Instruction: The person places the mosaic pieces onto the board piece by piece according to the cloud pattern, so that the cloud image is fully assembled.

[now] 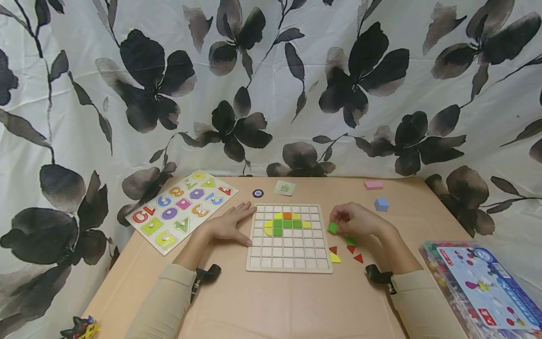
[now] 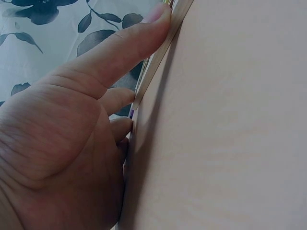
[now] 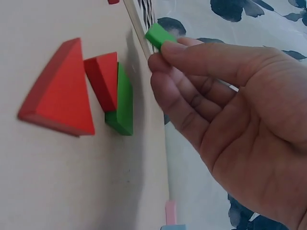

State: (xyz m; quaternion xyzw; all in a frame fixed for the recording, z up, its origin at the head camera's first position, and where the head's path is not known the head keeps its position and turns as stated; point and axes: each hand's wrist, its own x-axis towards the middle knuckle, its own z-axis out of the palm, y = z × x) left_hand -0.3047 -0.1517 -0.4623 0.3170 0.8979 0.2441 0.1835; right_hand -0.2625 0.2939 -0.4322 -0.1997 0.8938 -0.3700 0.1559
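- Between the two hands, the grid board point(image 1: 289, 252) lies flat on the table point(image 1: 313, 301).
- At its left edge, the left hand point(image 1: 228, 223) rests with fingers extended, touching but not grasping it.
- Just beside its right edge, the right hand point(image 1: 360, 220) pinches a green block point(image 1: 332, 228) between thumb and fingers.
- Nearer the person, red triangles point(image 1: 359, 259) lie close by.

The left hand point(image 1: 228, 224) touches the grid board point(image 1: 289, 260); the right hand point(image 1: 356, 219) pinches a green block point(image 1: 332, 229).
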